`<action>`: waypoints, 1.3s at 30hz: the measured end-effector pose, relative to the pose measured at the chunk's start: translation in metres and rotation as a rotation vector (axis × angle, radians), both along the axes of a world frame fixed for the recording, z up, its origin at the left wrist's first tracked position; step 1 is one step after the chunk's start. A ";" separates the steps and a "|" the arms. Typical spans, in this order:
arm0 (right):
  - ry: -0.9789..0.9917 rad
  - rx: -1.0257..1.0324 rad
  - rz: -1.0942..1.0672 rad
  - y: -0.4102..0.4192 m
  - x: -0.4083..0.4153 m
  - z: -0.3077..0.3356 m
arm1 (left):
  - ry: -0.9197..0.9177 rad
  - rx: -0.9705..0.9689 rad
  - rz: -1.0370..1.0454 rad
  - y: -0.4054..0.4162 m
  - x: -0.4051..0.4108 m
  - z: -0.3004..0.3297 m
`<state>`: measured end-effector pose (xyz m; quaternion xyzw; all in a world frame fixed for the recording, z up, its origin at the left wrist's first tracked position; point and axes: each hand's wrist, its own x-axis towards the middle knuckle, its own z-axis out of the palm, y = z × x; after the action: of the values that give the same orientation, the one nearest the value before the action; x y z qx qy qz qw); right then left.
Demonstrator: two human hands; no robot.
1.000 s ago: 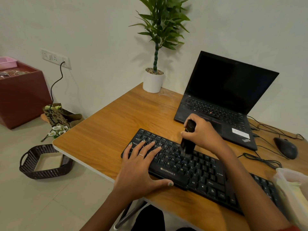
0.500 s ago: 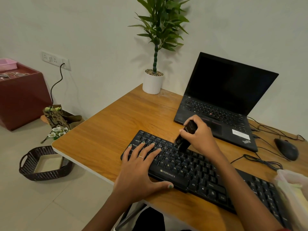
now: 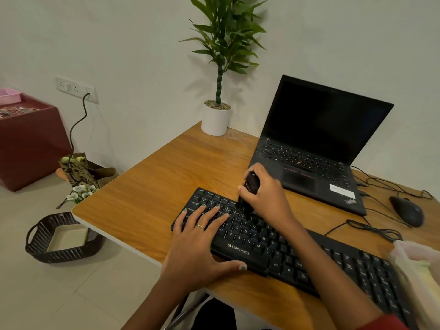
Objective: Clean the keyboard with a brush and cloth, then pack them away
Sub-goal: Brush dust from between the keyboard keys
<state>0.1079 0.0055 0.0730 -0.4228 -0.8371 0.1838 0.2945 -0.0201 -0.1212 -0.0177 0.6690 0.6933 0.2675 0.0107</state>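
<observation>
A black keyboard [image 3: 281, 253] lies slantwise on the wooden desk [image 3: 154, 191]. My left hand [image 3: 202, 244] rests flat on the keyboard's left end, fingers spread over the keys and thumb along its front edge. My right hand [image 3: 266, 196] grips a small black brush [image 3: 250, 186], whose bristles touch the upper rows of keys just right of my left fingertips. At the right edge stands a clear plastic container [image 3: 419, 270] with something pale yellow inside; I cannot tell whether that is the cloth.
An open black laptop [image 3: 316, 148] stands behind the keyboard, with a mouse [image 3: 407, 210] and loose cables [image 3: 371, 229] to its right. A potted plant [image 3: 216, 117] is at the desk's far corner. A dark woven basket [image 3: 62, 239] sits on the floor at left.
My right hand has swept the brush leftward and toward the keyboard's back rows, closer to my left fingertips. My left hand has stayed in place on the keys.
</observation>
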 end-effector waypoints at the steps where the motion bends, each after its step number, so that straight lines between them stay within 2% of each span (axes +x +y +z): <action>1: 0.002 -0.043 -0.001 0.001 0.000 0.002 | -0.001 0.003 0.002 0.000 0.000 0.000; 4: -0.046 -0.177 -0.057 0.012 0.008 0.020 | -0.001 0.010 -0.003 0.001 0.000 0.000; 7: -0.013 -0.080 -0.054 0.005 0.004 0.011 | -0.004 0.015 0.000 0.000 -0.001 -0.001; 9: 0.013 -0.104 -0.025 0.000 0.002 0.009 | -0.005 0.007 0.003 0.000 0.000 0.001; 12: -0.048 -0.165 -0.064 0.010 0.005 0.019 | 0.008 -0.006 -0.002 0.000 -0.001 0.002; 16: -0.033 -0.022 -0.039 0.002 -0.001 0.007 | 0.004 0.004 0.002 -0.001 -0.001 0.002; 20: -0.150 -0.227 -0.060 0.011 0.001 0.027 | 0.014 0.018 0.005 0.000 -0.001 0.000; 24: -0.083 -0.100 -0.124 0.001 -0.005 0.017 | -0.010 0.008 0.007 0.000 -0.001 0.002; 28: -0.185 -0.255 -0.086 0.001 -0.001 0.026 | 0.000 0.002 0.000 0.000 -0.001 0.004; 32: -0.145 -0.111 -0.153 -0.008 -0.004 0.020 | 0.008 -0.024 0.000 -0.002 -0.001 0.005; 35: -0.207 -0.236 -0.062 -0.013 -0.005 0.025 | 0.017 -0.001 0.002 0.000 -0.001 0.003; 37: -0.215 -0.250 -0.073 -0.010 -0.003 0.029 | 0.001 0.013 0.001 0.000 0.000 0.003; 39: -0.172 -0.103 -0.162 -0.010 -0.002 0.024 | -0.002 0.007 -0.002 0.000 0.000 0.001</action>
<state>0.1055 -0.0040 0.0967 -0.5177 -0.8118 0.1651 0.2137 -0.0204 -0.1215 -0.0170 0.6694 0.6918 0.2705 0.0092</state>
